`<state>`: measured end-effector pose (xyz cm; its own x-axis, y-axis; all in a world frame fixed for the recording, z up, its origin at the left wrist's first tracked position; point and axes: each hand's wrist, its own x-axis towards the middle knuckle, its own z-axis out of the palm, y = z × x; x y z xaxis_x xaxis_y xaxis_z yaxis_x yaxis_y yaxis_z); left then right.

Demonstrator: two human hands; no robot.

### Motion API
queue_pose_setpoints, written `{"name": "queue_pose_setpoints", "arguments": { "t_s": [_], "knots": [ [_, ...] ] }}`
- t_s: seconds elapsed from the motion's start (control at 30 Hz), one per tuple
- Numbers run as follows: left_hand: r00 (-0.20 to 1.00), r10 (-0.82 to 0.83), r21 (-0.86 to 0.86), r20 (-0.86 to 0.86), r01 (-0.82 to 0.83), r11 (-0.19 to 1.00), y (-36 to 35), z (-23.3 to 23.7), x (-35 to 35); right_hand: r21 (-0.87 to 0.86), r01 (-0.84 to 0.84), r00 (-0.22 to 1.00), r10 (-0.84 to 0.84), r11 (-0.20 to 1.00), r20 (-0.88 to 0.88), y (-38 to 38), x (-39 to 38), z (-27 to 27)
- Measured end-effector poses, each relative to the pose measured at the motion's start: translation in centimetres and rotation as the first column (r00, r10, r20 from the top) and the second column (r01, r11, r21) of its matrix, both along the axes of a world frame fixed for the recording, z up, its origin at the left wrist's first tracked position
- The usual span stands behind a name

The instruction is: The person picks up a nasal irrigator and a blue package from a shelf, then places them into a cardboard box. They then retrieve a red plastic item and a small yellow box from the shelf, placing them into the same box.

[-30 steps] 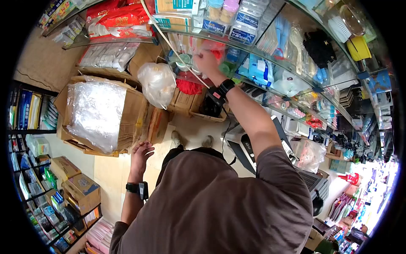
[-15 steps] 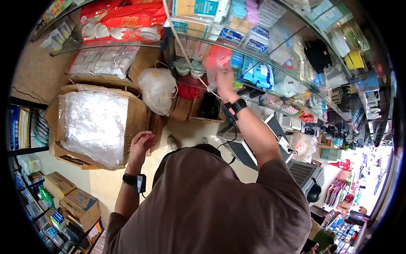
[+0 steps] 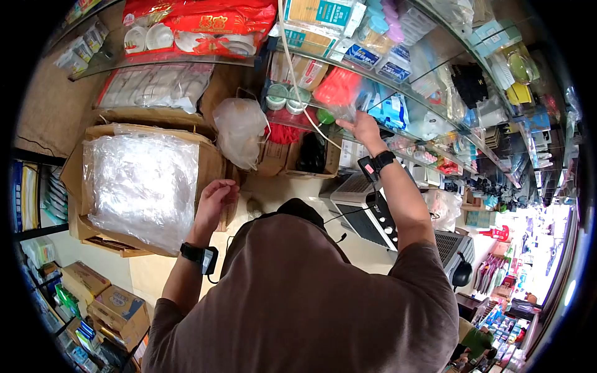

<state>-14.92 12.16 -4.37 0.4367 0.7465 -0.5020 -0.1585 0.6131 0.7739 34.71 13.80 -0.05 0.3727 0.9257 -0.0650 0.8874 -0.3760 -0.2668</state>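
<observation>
- Two hands show, both the person's own: the right hand (image 3: 364, 127) is raised at 1 o'clock toward the glass shelves (image 3: 423, 93), and the left hand (image 3: 214, 198) sits lower, at 9 o'clock from the view's middle.
- One clear bag (image 3: 339, 92) of red-orange pieces sits just above the right hand, up against the shelf front. The right grip is pinched together on the bag's lower edge.
- One big cardboard box (image 3: 212, 165) stands at 9 o'clock. The left grip is loosely curled just beside its edge, fingers apart, with nothing in it.
- One crumpled plastic sheet (image 3: 140, 186) fills the top of that box.
- Two round tubs (image 3: 277, 96) with green lids stand side by side on a shelf, at 9 o'clock from the bag.
- One white sack (image 3: 239, 130) hangs below the tubs, between the box and the bag.
- One thin white cord (image 3: 289, 68) slants down from 12 o'clock across the shelf front, in front of the tubs and just left of the bag.
- Two black wristbands, one per wrist: the left wristband (image 3: 196, 253) and the right wristband (image 3: 376, 163).
- One red pack (image 3: 199, 22) lies on the top shelf at 11 o'clock.
- One grey machine (image 3: 367, 214) stands on the floor under the right forearm.
</observation>
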Motion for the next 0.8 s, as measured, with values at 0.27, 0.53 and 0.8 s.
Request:
{"name": "queue_pose_setpoints", "arguments": {
  "t_s": [0.27, 0.53, 0.8],
  "knots": [
    [0.999, 0.021, -0.022, 0.027, -0.02, 1.0, 0.1, -0.1, -0.4, 0.202, 0.036, 0.999, -0.043, 0.979, 0.029, 1.5, -1.2, -1.2],
    [0.998, 0.039, -0.047, 0.047, -0.037, 0.998, -0.4, -1.8, -1.6, 0.64, -0.1, 0.922, -0.171, 0.762, 0.348, 3.8, -1.6, -4.1],
    [0.995, 0.089, -0.048, 0.051, -0.087, 0.995, -1.7, -1.2, -3.3, 0.756, 0.102, 0.977, 0.078, 0.647, -0.198, 5.9, -4.3, -1.9]
  ]
}}
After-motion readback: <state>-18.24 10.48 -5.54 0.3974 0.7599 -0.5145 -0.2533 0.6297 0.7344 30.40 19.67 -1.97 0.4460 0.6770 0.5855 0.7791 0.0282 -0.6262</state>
